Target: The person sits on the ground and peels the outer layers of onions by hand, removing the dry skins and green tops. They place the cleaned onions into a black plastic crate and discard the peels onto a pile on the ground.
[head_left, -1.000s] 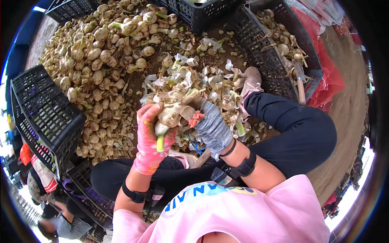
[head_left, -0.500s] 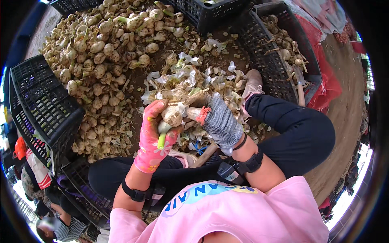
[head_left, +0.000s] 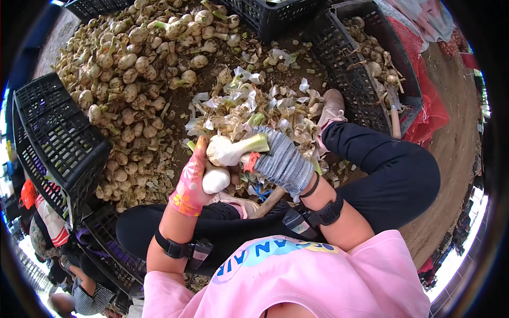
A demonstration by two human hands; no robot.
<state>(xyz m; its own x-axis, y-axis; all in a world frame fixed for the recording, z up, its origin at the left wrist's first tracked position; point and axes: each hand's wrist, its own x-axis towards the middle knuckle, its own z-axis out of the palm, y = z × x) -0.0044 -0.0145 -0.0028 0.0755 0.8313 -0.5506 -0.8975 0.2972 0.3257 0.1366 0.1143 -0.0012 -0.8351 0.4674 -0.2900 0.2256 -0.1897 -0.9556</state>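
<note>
Turned, garlic bulbs (head_left: 216, 180) are now showing whiter; left fingers (head_left: 200, 149) are grasping them, right fingers (head_left: 271, 139) leaving their hold unclear.

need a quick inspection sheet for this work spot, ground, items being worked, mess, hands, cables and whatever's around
Surface: brown ground, bare at the right, littered in front of the person.
Job's things: a stemmed white bulb above a smooth white bulb; large bulb heap to the left.
Clutter: papery skins and cut scraps ahead of the hands.
Hands: left hand, pink glove, holds the smooth bulb; right hand, grey glove, by the stem, grip partly hidden.
Cables: nothing seen clearly.
Surroundings: left crate, right crate containing bulbs, red mesh, another person lower left.
</note>
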